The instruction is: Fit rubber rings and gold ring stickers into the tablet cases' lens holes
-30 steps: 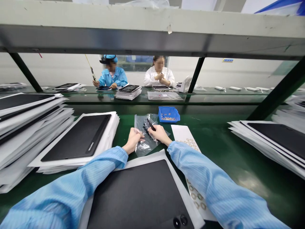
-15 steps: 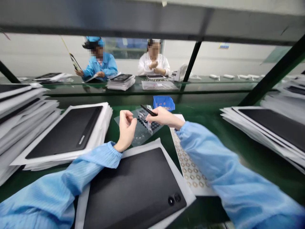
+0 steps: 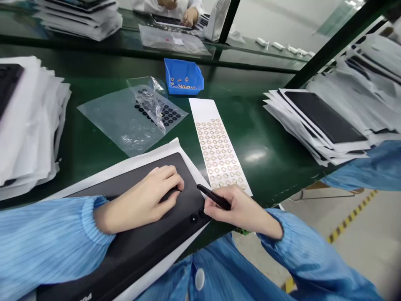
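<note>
A black tablet [image 3: 125, 246] lies back side up on a white sheet [image 3: 163, 147] in front of me, its two camera rings [image 3: 194, 218] near the right corner. My left hand [image 3: 150, 196] rests on the tablet's back with its fingers curled in and thumb against the forefinger; anything between them is hidden. Pinched in my right hand [image 3: 234, 205], at the camera corner, is a pair of black tweezers [image 3: 216, 198]. The fingers cover the tweezers' lower end. Beyond the tablet lies a white sheet of small ring stickers [image 3: 219, 150].
A clear plastic bag [image 3: 109, 117] holds a sheet of black round stickers [image 3: 171, 115]. Behind it stands a blue bin [image 3: 184, 75] with small rings. Stacks of wrapped tablets [image 3: 31, 125] flank the bench, right side too [image 3: 322, 117]. A co-worker's hands [image 3: 189, 16] are across the bench.
Both hands have come back from above the plastic bag to the tablet. The left now rests on it, and the right has brought the tweezers to the camera corner. My view has tilted down.
</note>
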{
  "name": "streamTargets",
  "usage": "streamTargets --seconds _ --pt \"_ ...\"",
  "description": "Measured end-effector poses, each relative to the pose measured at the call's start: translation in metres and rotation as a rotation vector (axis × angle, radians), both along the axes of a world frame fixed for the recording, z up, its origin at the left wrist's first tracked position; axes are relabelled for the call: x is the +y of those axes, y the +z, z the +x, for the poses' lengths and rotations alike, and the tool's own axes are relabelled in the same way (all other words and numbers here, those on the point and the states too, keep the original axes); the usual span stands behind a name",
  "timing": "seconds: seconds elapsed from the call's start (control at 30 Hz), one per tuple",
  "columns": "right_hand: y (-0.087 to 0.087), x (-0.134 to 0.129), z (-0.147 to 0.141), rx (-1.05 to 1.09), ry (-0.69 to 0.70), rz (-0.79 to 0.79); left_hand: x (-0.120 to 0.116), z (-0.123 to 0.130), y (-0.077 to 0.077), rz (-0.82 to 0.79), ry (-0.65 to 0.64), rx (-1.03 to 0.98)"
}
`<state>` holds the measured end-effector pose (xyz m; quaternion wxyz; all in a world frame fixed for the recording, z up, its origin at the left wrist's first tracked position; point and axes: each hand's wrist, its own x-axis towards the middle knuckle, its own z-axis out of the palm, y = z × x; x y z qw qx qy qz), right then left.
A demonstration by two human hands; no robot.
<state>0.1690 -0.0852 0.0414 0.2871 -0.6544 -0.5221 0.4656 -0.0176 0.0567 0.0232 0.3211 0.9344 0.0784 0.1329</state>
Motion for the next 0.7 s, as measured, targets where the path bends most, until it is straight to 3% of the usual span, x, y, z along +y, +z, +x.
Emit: streamTargets --seconds 0.43,0.7 --pt "0.0001 0.0013 -0.0032 -0.024 -0.028 -0.010 -0.0005 0.0008 -0.0006 0.008 -0.011 0.007" --pt "0.0045 0.0009 -0.0100 -0.150 0.035 0.111 -0.0005 0.0014 0.0007 -0.002 0.004 0.023"
